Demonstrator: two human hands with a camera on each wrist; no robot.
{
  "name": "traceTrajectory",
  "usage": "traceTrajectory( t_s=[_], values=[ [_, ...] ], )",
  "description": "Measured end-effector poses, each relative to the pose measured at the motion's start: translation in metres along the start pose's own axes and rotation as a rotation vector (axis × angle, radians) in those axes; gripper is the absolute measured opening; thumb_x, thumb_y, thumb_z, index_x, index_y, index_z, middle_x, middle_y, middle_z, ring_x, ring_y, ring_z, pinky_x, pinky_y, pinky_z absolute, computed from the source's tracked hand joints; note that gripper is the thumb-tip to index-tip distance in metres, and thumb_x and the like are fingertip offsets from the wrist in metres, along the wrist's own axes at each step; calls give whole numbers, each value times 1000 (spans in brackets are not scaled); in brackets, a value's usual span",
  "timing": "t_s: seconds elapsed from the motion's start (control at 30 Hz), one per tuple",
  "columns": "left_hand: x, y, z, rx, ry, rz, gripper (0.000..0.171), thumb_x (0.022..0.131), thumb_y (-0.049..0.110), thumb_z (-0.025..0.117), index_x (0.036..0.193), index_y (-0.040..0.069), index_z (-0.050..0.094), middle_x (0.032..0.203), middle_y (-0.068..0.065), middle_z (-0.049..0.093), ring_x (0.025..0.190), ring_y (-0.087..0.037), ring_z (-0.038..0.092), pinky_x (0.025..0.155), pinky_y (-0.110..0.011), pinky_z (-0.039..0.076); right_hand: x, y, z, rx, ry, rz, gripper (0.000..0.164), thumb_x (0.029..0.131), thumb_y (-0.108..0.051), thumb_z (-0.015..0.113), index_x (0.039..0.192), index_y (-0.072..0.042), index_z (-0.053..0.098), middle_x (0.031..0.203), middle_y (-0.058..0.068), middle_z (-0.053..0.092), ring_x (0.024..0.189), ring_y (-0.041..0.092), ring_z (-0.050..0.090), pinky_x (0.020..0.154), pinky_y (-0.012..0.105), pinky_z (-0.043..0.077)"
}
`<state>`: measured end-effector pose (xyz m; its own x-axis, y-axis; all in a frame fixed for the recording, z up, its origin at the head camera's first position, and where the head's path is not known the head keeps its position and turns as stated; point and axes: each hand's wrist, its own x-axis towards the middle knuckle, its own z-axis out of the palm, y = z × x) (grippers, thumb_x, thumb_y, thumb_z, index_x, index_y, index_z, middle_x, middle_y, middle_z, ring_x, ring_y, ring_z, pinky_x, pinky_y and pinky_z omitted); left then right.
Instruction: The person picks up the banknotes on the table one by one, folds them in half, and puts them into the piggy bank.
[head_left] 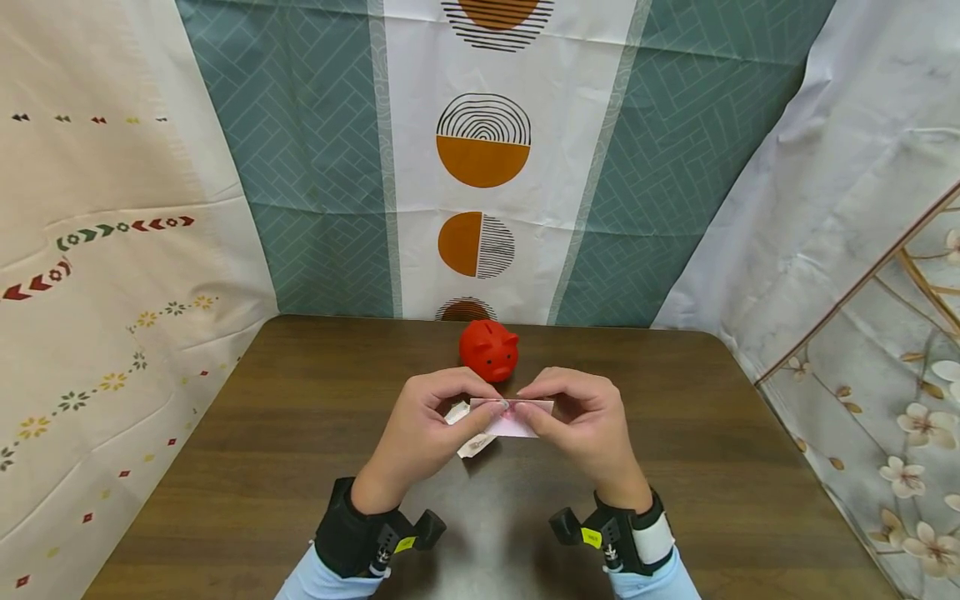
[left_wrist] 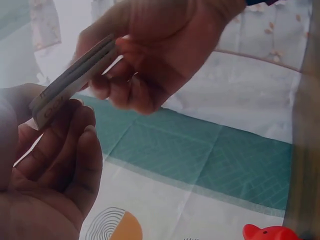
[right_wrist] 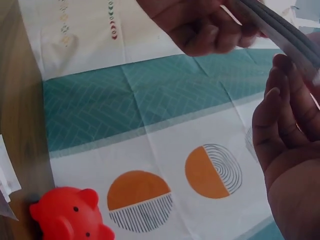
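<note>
A pinkish folded banknote [head_left: 513,426] is pinched between both hands above the middle of the table. My left hand [head_left: 426,429] grips its left end with thumb and fingertips, and my right hand [head_left: 588,423] holds the other end the same way. Seen nearly edge-on in the left wrist view, the banknote [left_wrist: 75,82] has several layers and a printed 100 near one end. Under the left hand, a pale folded paper [head_left: 477,446] with printing lies on the table, partly covered. Just beyond the fingertips stands a red piggy bank [head_left: 489,350], its slot on top.
The brown wooden table [head_left: 337,367] reaches back to a hanging green and white cloth [head_left: 315,167]. Patterned cream fabric [head_left: 112,333] hangs along the left side, and floral white fabric [head_left: 825,250] along the right.
</note>
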<state>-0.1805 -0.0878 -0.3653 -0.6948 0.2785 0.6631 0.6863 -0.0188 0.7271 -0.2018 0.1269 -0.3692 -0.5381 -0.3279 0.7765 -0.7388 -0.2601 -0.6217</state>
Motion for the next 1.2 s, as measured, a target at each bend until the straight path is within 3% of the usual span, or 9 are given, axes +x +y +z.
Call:
traceTrajectory(
  t_s=[0.17,0.47,0.7,1.2],
  values=[
    [0,-1,4,48,18,42,9,91,3,75,94,12,76,87,-3,74,79,-12,65,66,-26,56,2,-1,4,-70,-31,-30,29,81,19,70,100,-2,76,84,10,72,72,15,60,50,27,46],
    [0,0,4,88,48,118,11,89,1,75,93,11,76,85,-4,74,77,-12,66,65,-27,58,2,-3,7,-162,-40,-48,16,86,7,74,98,-3,74,85,11,71,76,14,61,57,25,51],
    [1,1,4,130,37,142,11,88,0,76,93,10,77,85,-4,75,76,-12,66,65,-27,58,2,-5,8,-242,-36,-42,20,85,9,74,96,-8,75,84,5,70,75,12,59,59,25,48],
    [1,4,-3,86,65,79,11,88,-1,77,93,8,77,86,-6,76,75,-12,64,59,-22,52,1,-3,2,-140,4,-19,23,83,17,67,96,-1,74,84,10,70,75,18,62,59,26,54]
  ],
)
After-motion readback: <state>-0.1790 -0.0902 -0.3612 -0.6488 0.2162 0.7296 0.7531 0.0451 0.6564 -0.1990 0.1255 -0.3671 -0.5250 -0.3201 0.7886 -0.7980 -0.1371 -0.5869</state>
